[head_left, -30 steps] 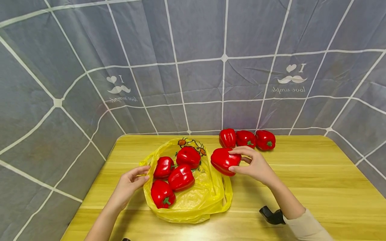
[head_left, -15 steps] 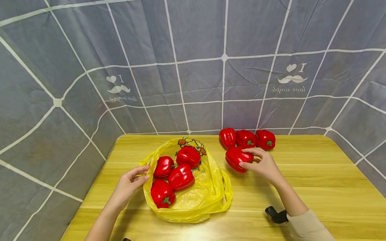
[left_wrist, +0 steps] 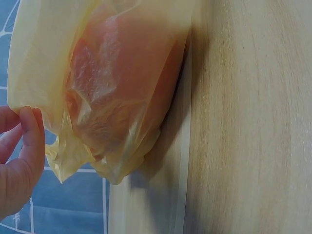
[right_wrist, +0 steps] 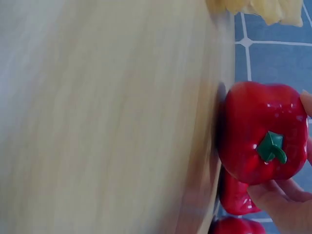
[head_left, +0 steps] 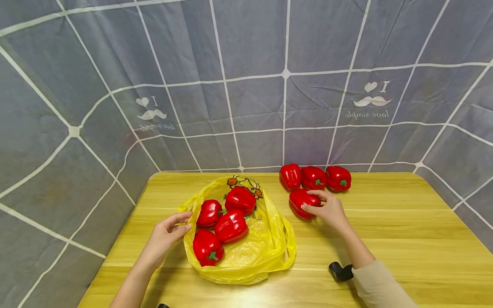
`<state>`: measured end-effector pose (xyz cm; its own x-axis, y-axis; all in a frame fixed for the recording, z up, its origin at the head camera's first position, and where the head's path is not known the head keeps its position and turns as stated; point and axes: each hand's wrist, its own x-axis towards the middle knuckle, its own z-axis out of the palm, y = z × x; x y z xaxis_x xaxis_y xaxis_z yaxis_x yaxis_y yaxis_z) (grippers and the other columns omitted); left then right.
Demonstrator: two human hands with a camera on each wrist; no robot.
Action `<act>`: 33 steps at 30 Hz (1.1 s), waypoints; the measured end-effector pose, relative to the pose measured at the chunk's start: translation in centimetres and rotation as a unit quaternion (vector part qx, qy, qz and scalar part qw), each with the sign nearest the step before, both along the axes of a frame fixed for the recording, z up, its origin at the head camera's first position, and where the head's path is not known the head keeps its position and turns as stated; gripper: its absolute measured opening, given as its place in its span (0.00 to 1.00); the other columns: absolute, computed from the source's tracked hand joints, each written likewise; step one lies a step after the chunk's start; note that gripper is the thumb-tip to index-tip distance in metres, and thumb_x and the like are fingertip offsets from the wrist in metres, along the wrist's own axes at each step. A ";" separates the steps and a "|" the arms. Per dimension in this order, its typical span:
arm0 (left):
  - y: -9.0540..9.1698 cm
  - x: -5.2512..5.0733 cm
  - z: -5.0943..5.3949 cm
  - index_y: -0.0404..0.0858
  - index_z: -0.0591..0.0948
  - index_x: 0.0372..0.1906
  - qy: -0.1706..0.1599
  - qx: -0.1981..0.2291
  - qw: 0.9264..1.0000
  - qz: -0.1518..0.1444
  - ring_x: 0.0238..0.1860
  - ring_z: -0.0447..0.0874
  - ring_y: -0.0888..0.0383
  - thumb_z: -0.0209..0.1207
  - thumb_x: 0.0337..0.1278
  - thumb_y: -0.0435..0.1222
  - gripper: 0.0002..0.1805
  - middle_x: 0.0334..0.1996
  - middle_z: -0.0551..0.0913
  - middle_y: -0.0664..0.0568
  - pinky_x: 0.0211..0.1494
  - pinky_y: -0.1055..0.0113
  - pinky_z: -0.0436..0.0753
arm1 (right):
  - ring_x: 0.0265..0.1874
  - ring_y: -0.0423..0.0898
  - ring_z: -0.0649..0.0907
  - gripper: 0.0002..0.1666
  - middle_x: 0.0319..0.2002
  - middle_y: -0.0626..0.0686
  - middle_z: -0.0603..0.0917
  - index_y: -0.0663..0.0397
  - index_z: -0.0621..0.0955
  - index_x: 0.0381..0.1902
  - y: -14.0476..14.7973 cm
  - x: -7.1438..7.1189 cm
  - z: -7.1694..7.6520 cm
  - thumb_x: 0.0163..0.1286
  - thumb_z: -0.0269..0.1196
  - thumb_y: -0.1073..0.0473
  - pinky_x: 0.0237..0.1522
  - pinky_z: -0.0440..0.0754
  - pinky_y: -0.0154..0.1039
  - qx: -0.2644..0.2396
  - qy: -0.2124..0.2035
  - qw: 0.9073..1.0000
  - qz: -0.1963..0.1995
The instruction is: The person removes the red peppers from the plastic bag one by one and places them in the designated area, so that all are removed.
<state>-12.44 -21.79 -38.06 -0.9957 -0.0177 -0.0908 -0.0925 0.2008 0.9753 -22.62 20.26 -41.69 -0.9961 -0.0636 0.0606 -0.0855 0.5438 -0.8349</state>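
My left hand (head_left: 165,235) pinches the left rim of a yellow plastic bag (head_left: 250,261) between thumb and fingers; the left wrist view shows the fingertips on the thin film (left_wrist: 36,73). The bag lies spread with its mouth facing up, and several red bell peppers are inside, one with a green stem (head_left: 208,248) near its front left. To the right of the bag, my right hand (head_left: 331,211) grips another red bell pepper (head_left: 298,205) by its right side. Its green stem end (right_wrist: 263,139) shows in the right wrist view, close to the tabletop; whether it touches is hard to tell.
Three more red bell peppers stand in a row at the table's back edge, the left one (head_left: 290,177) just behind the held pepper. A grey curtain with white lines (head_left: 254,107) hangs behind the wooden table (head_left: 404,239). A black object (head_left: 340,272) is beside the right sleeve.
My right hand has carried the pepper right, away from the bag's right edge, and lowered it toward the table before the back row. My left hand keeps its place on the bag.
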 end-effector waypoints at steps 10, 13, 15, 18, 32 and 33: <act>0.0 0.2 0.0 0.24 0.71 0.58 -0.001 -0.007 1.000 -0.001 0.41 0.77 0.65 0.57 0.59 0.28 0.22 0.51 0.72 0.37 0.43 0.73 0.78 | 0.48 0.59 0.74 0.29 0.50 0.64 0.76 0.61 0.79 0.51 -1.4 -0.2 -0.1 0.52 0.72 0.57 0.49 0.75 0.54 0.025 0.031 0.999 -0.018; -0.1 0.1 -0.1 0.24 0.71 0.58 0.003 -0.006 1.000 -0.003 0.40 0.77 0.65 0.57 0.59 0.28 0.22 0.51 0.72 0.37 0.43 0.73 0.78 | 0.49 0.59 0.74 0.28 0.49 0.64 0.76 0.62 0.79 0.50 -1.5 -0.5 0.0 0.52 0.72 0.56 0.50 0.74 0.55 0.038 0.047 0.998 -0.014; -0.1 0.0 -0.1 0.25 0.72 0.58 0.006 -0.007 1.000 -0.004 0.40 0.77 0.65 0.57 0.59 0.28 0.22 0.50 0.73 0.37 0.43 0.73 0.78 | 0.49 0.59 0.73 0.28 0.49 0.64 0.76 0.62 0.79 0.50 -1.6 -0.6 0.1 0.52 0.72 0.56 0.51 0.73 0.55 0.045 0.050 0.998 -0.013; -0.1 0.0 -0.1 0.24 0.72 0.57 0.006 -0.008 1.000 -0.005 0.39 0.77 0.65 0.57 0.59 0.28 0.22 0.50 0.73 0.37 0.42 0.73 0.78 | 0.49 0.59 0.73 0.29 0.50 0.64 0.76 0.62 0.79 0.50 -1.5 -0.7 0.3 0.52 0.72 0.55 0.50 0.73 0.55 0.055 0.048 0.997 -0.012; -0.2 0.1 0.0 0.24 0.71 0.58 0.000 -0.008 1.000 -0.002 0.39 0.77 0.65 0.57 0.59 0.28 0.22 0.50 0.72 0.37 0.42 0.73 0.78 | 0.52 0.63 0.74 0.31 0.55 0.62 0.76 0.61 0.77 0.55 -1.1 -1.1 4.6 0.55 0.71 0.54 0.41 0.81 0.46 -0.027 0.009 0.999 0.044; -0.2 0.1 0.0 0.25 0.71 0.58 0.001 -0.008 1.000 -0.002 0.39 0.77 0.65 0.57 0.59 0.28 0.22 0.50 0.72 0.37 0.42 0.73 0.78 | 0.53 0.63 0.74 0.32 0.55 0.63 0.76 0.62 0.76 0.55 -1.1 -1.3 4.9 0.55 0.70 0.55 0.42 0.81 0.46 -0.043 0.000 0.997 0.056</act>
